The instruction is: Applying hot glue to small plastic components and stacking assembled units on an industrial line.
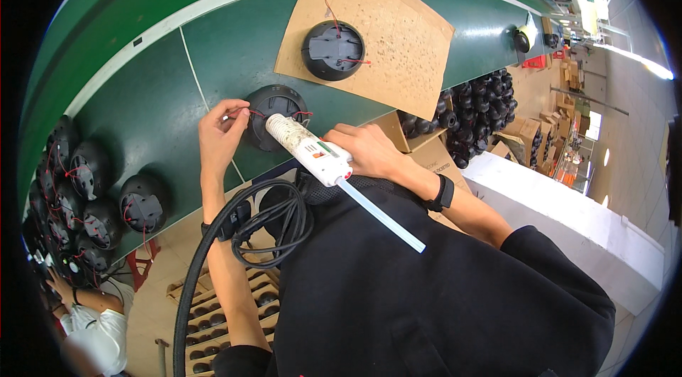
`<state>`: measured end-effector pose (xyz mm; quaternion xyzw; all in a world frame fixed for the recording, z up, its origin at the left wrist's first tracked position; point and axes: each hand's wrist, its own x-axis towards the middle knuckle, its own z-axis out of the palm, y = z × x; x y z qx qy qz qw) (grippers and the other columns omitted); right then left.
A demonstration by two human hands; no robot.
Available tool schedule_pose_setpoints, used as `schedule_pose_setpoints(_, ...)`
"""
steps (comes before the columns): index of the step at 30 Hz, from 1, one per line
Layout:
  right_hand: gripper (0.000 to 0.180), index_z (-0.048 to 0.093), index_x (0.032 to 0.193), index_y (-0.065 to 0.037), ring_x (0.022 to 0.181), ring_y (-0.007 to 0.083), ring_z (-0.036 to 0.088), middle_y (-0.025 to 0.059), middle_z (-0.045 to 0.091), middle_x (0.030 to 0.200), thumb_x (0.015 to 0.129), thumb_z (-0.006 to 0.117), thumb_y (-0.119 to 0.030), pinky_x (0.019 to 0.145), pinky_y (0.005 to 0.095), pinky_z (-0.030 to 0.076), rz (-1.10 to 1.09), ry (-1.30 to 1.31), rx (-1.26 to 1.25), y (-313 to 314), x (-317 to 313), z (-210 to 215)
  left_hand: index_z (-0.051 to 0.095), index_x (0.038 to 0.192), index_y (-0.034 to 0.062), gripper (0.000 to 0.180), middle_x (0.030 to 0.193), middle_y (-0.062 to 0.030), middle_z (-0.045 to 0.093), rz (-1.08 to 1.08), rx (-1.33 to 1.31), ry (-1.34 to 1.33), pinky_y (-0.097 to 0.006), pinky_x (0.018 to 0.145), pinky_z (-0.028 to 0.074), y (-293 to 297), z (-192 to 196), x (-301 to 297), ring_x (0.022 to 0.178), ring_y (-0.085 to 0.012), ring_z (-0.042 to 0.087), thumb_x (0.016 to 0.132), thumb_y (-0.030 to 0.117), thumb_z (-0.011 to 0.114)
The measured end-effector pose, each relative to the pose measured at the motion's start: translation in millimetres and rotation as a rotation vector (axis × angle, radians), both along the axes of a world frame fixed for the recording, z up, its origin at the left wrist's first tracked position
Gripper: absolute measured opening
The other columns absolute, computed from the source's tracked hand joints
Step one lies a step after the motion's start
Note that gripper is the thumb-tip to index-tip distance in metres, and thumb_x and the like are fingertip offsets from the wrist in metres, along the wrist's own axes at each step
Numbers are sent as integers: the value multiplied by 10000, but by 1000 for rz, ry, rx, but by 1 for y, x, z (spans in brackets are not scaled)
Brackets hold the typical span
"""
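My right hand point(366, 151) is wrapped round a white hot glue gun point(307, 150), whose stained front end points at a black round housing point(283, 99) on the green table. A translucent glue stick point(383, 215) sticks out of the gun's rear. Beside the housing, my left hand point(219, 134) pinches a thin red wire point(236, 113) between thumb and finger. The gun's nozzle tip is hard to make out against the housing. Farther off, a second black housing point(334, 50) with red wires rests on a cardboard sheet point(405, 43).
Several black housings point(144, 203) with red wires crowd the table's left end, near another person's hand point(62, 288). A looped black cable point(284, 224) hangs by my left forearm. At the right, a carton point(393, 127) stands near a heap of black round parts point(479, 111).
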<state>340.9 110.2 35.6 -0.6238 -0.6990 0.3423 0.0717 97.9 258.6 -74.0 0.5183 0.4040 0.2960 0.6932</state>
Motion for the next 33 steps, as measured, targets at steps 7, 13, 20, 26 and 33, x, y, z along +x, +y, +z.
schedule_pose_setpoints(7, 423, 586, 1109, -101, 819, 377, 644, 92, 637, 1000, 707, 715, -95, 663, 464, 507, -2, 19, 7, -3, 0, 2, 686, 1024, -29, 127, 912, -40, 675, 28, 8, 59, -226, 688, 494, -4, -3, -9, 781, -73, 593, 905, 6, 661)
schedule_pose_setpoints(13, 358, 609, 1060, -92, 818, 372, 649, 89, 646, 996, 717, 708, -109, 670, 453, 513, -18, 32, -51, 6, 0, 17, 692, 1017, -14, 121, 924, -33, 679, -23, 57, 111, -249, 732, 493, -3, 8, -13, 846, -94, 613, 914, 38, 654)
schedule_pose_setpoints(20, 378, 615, 1059, -85, 827, 355, 654, 66, 665, 1024, 726, 746, -208, 670, 431, 521, -69, 110, 47, -10, 13, 26, 707, 1002, 18, 169, 980, -54, 689, -175, 248, 111, -299, 764, 494, 35, 32, 13, 956, -160, 623, 932, 154, 636)
schedule_pose_setpoints(26, 388, 615, 1077, -102, 819, 335, 666, 59, 663, 1052, 740, 747, -242, 652, 421, 528, -4, 49, -28, -23, 14, 27, 756, 942, 42, 243, 1006, -111, 717, -889, 521, 189, -360, 835, 508, 71, 13, 89, 958, -227, 662, 870, 269, 705)
schedule_pose_setpoints(33, 393, 619, 1076, -84, 847, 317, 681, 60, 672, 1111, 719, 752, -186, 670, 388, 557, -58, 18, -19, -31, 11, 30, 780, 966, 59, 290, 896, -99, 744, -1401, 291, 321, -333, 786, 521, 67, 5, 134, 848, -212, 685, 786, 284, 751)
